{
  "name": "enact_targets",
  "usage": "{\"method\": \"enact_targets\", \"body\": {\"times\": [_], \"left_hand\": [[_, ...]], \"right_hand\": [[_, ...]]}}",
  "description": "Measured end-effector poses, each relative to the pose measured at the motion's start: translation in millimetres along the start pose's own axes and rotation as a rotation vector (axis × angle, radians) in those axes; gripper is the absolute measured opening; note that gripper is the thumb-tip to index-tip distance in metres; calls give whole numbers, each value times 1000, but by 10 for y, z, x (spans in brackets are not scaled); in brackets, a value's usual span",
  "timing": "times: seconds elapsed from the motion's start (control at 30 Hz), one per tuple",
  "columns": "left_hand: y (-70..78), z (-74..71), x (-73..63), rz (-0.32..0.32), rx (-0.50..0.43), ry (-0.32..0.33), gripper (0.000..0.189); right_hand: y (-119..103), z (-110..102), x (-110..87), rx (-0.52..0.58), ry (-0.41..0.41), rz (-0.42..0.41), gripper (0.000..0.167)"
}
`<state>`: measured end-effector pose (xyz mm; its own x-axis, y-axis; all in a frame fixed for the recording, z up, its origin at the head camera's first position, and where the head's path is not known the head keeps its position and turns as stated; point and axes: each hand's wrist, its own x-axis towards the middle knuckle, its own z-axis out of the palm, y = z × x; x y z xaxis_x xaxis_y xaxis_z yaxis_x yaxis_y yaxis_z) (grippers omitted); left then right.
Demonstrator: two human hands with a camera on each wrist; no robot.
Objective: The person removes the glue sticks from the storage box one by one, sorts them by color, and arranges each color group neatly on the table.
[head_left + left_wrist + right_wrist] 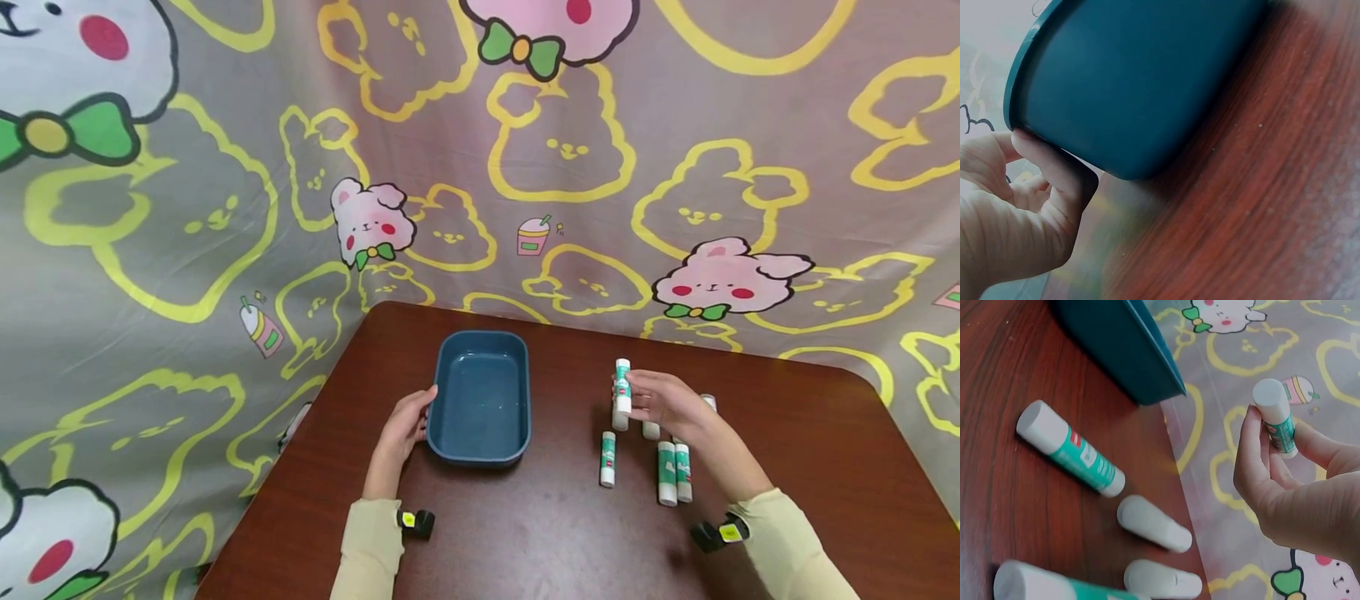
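Note:
Near the table's left side, my left hand [407,423] holds the side of a dark blue rectangular tray [483,454], its thumb right at the rim. The left wrist view shows those fingers bent at the lip of the tray [1122,94]. My right hand [671,404] pinches a glue stick [622,387] with white ends and a green label between thumb and fingers. In the right wrist view, this glue stick [1280,428] is raised and tilted. Beneath and around that hand, several similar glue sticks [608,458] stand or lie on the table, some partly hidden by it.
The dark red-brown wooden table [525,533] ends at a patterned cloth [585,275] behind and to the left. Two glue sticks [667,473] sit side by side near the right forearm. Each wrist wears a small black camera [423,524].

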<state>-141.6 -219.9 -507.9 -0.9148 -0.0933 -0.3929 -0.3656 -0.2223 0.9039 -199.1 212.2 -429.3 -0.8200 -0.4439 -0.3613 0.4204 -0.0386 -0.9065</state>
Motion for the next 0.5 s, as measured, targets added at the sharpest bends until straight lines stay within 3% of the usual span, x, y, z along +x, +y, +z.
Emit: {"method": "enact_targets", "body": {"times": [0.1, 0.3, 0.5], "left_hand": [[2, -5, 1, 1, 5, 2, 30], [4, -6, 5, 1, -1, 3, 30], [-5, -3, 8, 1, -14, -5, 31]], "right_hand": [[26, -78, -42, -15, 26, 8, 49], [69, -231, -160, 42, 33, 7, 12], [156, -360, -276, 102, 8, -16, 18]]}}
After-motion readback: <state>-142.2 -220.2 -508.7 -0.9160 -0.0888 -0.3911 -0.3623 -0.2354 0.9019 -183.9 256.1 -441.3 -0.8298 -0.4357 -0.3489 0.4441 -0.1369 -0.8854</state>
